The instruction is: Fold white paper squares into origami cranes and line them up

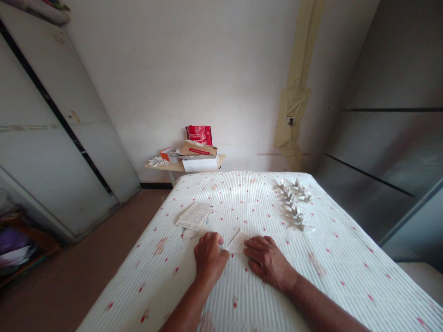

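A small printed paper sheet (237, 242) lies on the quilted, red-dotted bed cover (235, 281) between my hands. My left hand (209, 256) is closed, its fingers curled under and its thumb at the sheet's lower left corner. Across the right side of the sheet rests my right hand (268, 260), with fingers stretched out and pressed lightly down. Part of the sheet is hidden under those fingers. Just beyond my left hand is a stack of printed paper sheets (194, 216). To the far right stands a group of several folded paper cranes (294, 203).
Behind the bed, a small table (176, 166) bears a white box (199, 164), a brown carton (198, 148), a red bag (199, 134) and a pile of small white pieces (158, 161). Pale cabinets (65, 124) stand left; a grey wardrobe (384, 138) stands right.
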Demonstrator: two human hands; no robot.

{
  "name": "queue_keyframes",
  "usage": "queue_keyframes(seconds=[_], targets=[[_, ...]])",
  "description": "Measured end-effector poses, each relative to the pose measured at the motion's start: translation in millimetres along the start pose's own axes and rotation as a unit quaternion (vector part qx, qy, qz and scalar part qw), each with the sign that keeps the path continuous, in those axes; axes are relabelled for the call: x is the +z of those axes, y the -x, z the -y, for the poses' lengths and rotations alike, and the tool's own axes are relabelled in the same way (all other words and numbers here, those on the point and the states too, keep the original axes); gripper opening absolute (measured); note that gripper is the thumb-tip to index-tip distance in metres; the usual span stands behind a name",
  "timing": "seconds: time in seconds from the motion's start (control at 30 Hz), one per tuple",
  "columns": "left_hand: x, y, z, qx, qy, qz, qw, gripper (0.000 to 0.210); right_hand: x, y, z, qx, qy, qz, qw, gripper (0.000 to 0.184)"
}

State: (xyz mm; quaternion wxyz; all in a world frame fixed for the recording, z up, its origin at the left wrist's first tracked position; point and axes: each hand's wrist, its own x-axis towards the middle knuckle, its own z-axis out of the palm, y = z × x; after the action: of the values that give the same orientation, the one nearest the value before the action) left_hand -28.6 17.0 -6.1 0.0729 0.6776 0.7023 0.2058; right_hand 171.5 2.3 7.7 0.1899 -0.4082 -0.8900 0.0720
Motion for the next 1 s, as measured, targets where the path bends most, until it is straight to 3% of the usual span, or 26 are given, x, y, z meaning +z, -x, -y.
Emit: queue_keyframes(seconds=[0.47,0.63,0.77,0.87,1.0], targets=[[-5.4,-0.2,0.3,-0.006,-0.004,0.028,1.000,0.020,-0.5,0.3,0.1,-0.004,-0.003,0.002,1.000,0.020],[-2.5,-0.7,6.2,0.001,0.010,0.012,1.000,0.024,0.7,-0.3,-0.7,-0.002,0.000,0.001,1.000,0.021],[-0.3,3.1,13.4,0.074,0.049,-0.029,0.996,0.029,0.2,-0.4,-0.3,-0.001,0.002,0.002,1.000,0.021],[-3.6,10.3,13.3,0.177,0.076,-0.058,0.980,0.038,0.5,-0.4,-0.4,-0.003,0.005,0.002,1.000,0.021],[-11.5,22.3,5.1,0.275,0.051,-0.048,0.959,0.045,1.2,-0.7,-0.6,-0.002,0.008,0.002,1.000,0.022]])
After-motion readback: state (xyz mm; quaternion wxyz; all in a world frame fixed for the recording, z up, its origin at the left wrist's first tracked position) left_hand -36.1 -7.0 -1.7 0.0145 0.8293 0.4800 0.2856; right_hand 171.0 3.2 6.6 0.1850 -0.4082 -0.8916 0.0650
